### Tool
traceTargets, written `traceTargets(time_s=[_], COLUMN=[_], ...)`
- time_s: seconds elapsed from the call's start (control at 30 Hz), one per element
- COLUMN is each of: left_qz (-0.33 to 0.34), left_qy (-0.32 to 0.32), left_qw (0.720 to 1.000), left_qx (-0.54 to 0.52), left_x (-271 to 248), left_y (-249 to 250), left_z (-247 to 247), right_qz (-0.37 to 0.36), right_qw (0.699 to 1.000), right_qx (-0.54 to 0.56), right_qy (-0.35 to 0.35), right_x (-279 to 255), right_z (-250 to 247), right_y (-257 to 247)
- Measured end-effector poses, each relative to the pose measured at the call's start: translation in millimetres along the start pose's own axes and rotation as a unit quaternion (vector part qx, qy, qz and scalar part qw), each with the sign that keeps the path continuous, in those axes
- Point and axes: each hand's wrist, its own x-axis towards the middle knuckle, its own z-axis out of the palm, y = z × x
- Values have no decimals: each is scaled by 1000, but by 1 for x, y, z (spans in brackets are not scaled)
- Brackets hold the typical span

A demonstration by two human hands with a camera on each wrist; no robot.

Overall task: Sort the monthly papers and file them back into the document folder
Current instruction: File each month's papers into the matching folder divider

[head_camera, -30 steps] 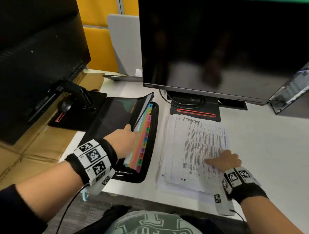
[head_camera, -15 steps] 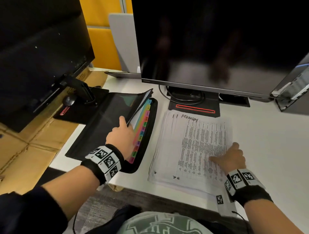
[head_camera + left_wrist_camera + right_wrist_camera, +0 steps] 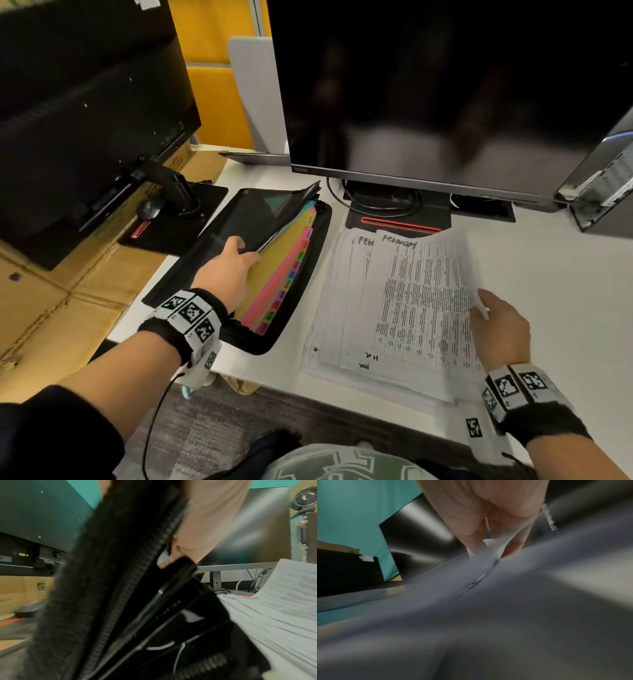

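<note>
Lifted since a moment ago, the top February sheet (image 3: 421, 294) is curling off the paper stack (image 3: 329, 329) near the desk's (image 3: 565, 274) front edge, the right hand (image 3: 500, 329) pinching its right edge. The left hand (image 3: 229, 270) is gripping the document folder's (image 3: 308, 274) raised dividers.

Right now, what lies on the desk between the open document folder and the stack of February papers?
Only a narrow strip of bare white desk separates the document folder from the February papers. The head view shows it; nothing sits in the gap.

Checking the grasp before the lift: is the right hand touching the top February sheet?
Touching. The right wrist view shows the right hand pinching the edge of the top February sheet; the head view shows that edge raised off the paper stack.
</note>
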Motion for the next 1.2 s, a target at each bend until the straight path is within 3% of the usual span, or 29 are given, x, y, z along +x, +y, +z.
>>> traceTargets(time_s=[0.1,0.17,0.33,0.63,0.73,0.97,1.2], left_qz=[-11,-20,-32,-16,-13,-25,-33], left_qy=[-15,-24,-36,-31,-39,-31,-29], left_qw=[1000,998,996,998,997,998,998], left_qx=[23,51,69,58,71,58,51], left_x=[3,5,11,21,21,22,24], left_y=[2,7,13,15,20,20,21], left_z=[4,7,6,-6,-1,3,7], right_qz=[-126,-158,-54,68,49,-80,-4], right_qw=[990,982,974,957,965,969,953], right_qx=[-57,-98,-161,-206,-189,-184,-209], right_qy=[-8,-39,-150,-191,-175,-141,-218], right_x=[-5,-7,-5,7,9,-5,0], right_z=[11,19,32,31,29,30,29], right_y=[2,1,-4,-17,-16,-10,-18])
